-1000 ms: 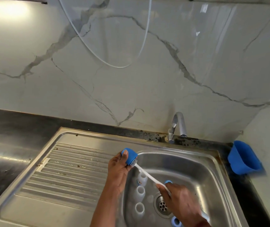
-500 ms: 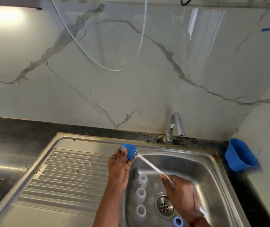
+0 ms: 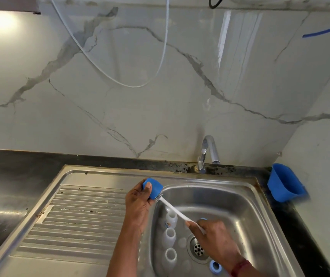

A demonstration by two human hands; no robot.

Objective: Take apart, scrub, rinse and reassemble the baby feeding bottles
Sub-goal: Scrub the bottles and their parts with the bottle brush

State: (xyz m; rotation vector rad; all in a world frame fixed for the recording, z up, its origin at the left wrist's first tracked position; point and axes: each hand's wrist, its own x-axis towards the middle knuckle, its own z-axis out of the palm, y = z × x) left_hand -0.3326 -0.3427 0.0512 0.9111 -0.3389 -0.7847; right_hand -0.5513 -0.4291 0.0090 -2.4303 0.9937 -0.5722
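My left hand (image 3: 140,202) grips a blue bottle cap (image 3: 153,188) above the sink's left rim. My right hand (image 3: 214,238) holds the white handle of a bottle brush (image 3: 177,211), whose bristle end is pushed into the cap's opening. Three open white bottles stand in a row along the left side of the sink basin (image 3: 240,212): one (image 3: 171,217), one (image 3: 169,236), one (image 3: 170,255). A blue screw ring (image 3: 215,266) lies by the drain (image 3: 198,249), and part of another blue piece (image 3: 202,219) shows behind my right hand.
A ribbed steel draining board (image 3: 80,220) lies left of the basin. The tap (image 3: 208,152) stands at the back and no water shows. A blue plastic holder (image 3: 284,182) hangs at the right wall. Dark countertop (image 3: 10,176) runs to the left.
The brush head has gone back into the blue cap after being drawn out a little. The camera tilted slightly upward. Both hands stay in nearly the same place.
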